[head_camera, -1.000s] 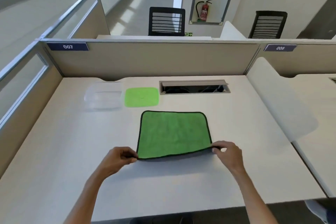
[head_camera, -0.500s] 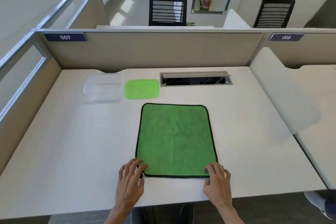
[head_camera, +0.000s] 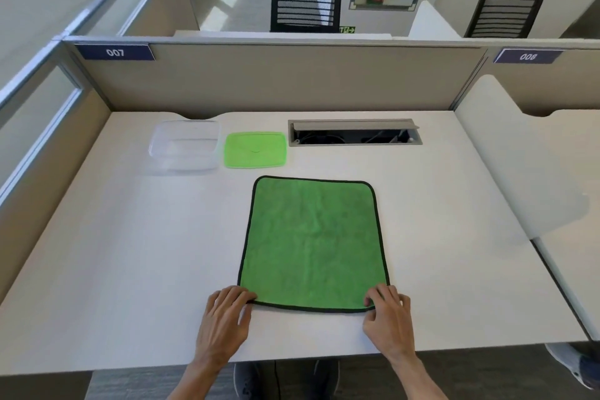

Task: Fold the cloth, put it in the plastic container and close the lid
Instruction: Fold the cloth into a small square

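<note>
— Status of the fold?

— Not begun. The left hand [head_camera: 224,318] and right hand [head_camera: 388,315] each pinch a near corner of the cloth [head_camera: 313,243], which lies flat at mid-desk [head_camera: 113,269].

— Clearance?

— Near edge runs close behind the wrists; bare surface either side. Beyond the cloth, the plastic container [head_camera: 184,146] stands open, the lid [head_camera: 255,150] just right of it. Packing and closing remain.

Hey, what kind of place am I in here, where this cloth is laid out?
Most likely an open-plan office. The white desk is walled by beige cubicle partitions with numbered blue plates, 007 and 008, and black mesh office chairs stand behind.
</note>
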Tool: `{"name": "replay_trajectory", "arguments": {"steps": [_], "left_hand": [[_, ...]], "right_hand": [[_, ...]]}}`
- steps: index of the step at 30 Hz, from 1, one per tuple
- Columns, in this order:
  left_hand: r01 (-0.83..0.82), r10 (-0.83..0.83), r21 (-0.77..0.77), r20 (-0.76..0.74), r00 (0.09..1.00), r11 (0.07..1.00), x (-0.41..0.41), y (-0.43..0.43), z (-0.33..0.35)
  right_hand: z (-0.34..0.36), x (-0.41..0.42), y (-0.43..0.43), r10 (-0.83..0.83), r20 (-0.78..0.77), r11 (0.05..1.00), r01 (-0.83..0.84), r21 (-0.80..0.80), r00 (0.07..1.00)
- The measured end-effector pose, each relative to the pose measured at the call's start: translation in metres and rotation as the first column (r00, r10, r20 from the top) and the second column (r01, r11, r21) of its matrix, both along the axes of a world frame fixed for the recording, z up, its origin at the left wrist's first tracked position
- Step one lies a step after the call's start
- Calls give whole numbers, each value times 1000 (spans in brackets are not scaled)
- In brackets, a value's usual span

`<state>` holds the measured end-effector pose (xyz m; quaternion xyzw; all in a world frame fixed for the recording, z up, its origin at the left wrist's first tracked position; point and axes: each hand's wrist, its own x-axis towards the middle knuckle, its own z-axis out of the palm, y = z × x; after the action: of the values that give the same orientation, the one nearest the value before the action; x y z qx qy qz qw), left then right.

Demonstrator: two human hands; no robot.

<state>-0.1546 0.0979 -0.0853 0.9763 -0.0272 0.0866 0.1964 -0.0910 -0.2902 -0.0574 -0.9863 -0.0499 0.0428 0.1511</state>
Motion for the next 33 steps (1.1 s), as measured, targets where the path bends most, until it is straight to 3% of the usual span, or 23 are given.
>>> {"name": "replay_trajectory", "arguments": {"steps": [10,15,24,33], "left_hand": [[-184,184,-79,-6,983,980,13,-25,7],[-174,178,-130,19,984,976,41,-26,24],[-167,171,-184,7,985,969,128,-3,65],[-245,213,-274,-142,967,930,204,18,78]], "right_hand": [[10,27,-13,86,-31,993,-83,87,996],[20,51,-14,55,6,987,-55,148,998],[49,131,-1,-159,92,950,127,285,983],[58,206,15,-322,26,872,286,397,946]]}}
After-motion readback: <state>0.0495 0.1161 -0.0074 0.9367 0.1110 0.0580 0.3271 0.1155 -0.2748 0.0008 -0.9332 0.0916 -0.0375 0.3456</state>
